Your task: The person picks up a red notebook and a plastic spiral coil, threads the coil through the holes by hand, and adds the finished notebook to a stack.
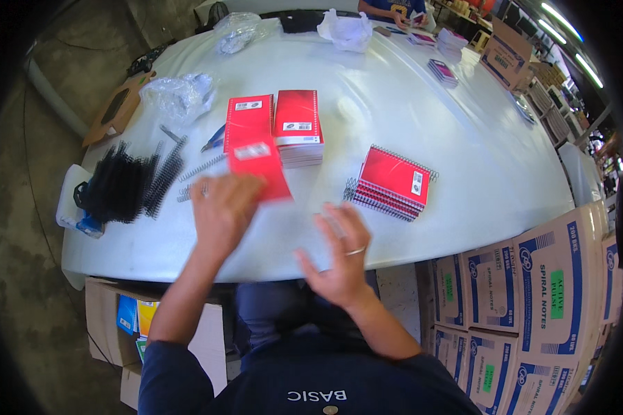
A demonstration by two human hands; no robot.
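Observation:
My left hand (223, 207) grips the edge of a red notebook (259, 169), smeared by motion, above the front part of the table. Behind it stand two stacks of red notebooks, the left stack (249, 117) partly covered by the held one and the right stack (298, 114) with holes punched along its top edge. My right hand (340, 259) hangs over the near table edge, fingers apart, with nothing in it. To its right lies a pile of spiral-bound red notebooks (394, 173). Loose black spiral coils (128, 180) lie heaped left of my left hand.
Clear plastic wrap (180, 95) and a white plastic bag (346, 31) rest on the white table (464, 200). Stacked cartons (547, 290) stand at the lower right, an open box (111, 325) at the lower left. Across the table, another person's hands (399, 19) hold a small item.

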